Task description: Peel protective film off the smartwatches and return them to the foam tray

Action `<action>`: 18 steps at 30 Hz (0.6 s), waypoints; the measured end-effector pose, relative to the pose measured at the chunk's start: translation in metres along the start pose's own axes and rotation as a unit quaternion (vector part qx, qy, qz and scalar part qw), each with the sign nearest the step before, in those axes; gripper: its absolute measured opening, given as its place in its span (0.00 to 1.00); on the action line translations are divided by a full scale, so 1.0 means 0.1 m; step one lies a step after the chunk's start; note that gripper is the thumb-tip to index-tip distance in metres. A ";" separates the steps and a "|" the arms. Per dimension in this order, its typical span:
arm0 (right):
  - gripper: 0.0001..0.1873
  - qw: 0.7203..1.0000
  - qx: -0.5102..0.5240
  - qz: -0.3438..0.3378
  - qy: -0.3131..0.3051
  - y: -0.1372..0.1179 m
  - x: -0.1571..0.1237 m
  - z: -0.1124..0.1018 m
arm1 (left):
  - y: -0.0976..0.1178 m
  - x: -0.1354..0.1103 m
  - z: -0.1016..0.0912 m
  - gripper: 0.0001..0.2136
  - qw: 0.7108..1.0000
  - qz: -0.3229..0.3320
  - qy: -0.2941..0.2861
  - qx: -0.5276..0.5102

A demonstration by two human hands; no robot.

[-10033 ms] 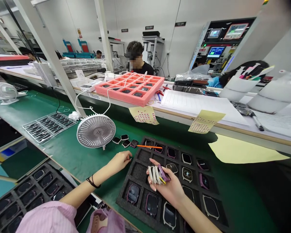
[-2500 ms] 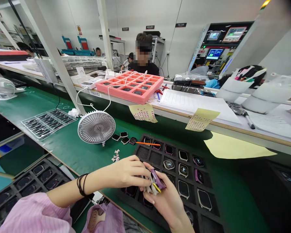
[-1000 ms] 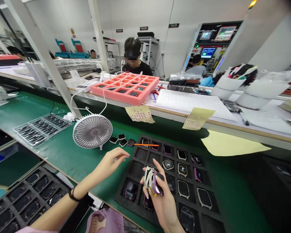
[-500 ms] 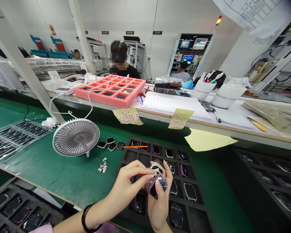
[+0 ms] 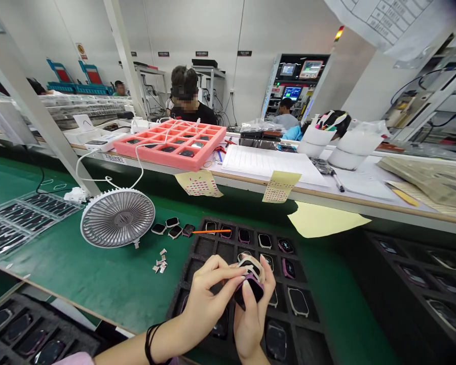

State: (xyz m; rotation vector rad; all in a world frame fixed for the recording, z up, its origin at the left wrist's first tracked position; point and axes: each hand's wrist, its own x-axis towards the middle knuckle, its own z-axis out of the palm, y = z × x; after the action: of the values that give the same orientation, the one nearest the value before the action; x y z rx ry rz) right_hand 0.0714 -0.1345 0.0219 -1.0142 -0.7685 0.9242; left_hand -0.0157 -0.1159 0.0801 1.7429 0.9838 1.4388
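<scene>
Our right hand is clamped around a small stack of watch bodies, a purple one at the front. We hold it just above the black foam tray on the green worktop. Our left hand meets it there, thumb and forefinger pinched on the stack's upper edge. More watches sit in the tray's pockets. Left of the tray lie small white tabs, with a round fan behind them.
</scene>
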 end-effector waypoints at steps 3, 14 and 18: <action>0.33 1.000 0.019 0.012 0.019 -0.04 0.02 0.00 | -0.02 -0.03 -0.01 0.13 0.998 0.006 -0.063 -0.013; 0.33 0.999 0.005 0.032 0.019 -0.11 0.04 -0.06 | -0.09 -0.08 -0.07 0.21 0.960 -0.070 -0.254 -0.096; 0.33 0.998 -0.056 0.040 -0.010 -0.29 0.20 -0.20 | -0.12 0.05 -0.08 0.23 0.956 -0.037 -0.289 -0.020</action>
State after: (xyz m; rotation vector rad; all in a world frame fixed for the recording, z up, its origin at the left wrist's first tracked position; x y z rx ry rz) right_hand 0.1051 -0.1300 0.0439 -1.1418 -0.8080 0.9688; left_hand -0.0247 -0.1053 0.0739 1.9123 0.6843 0.8100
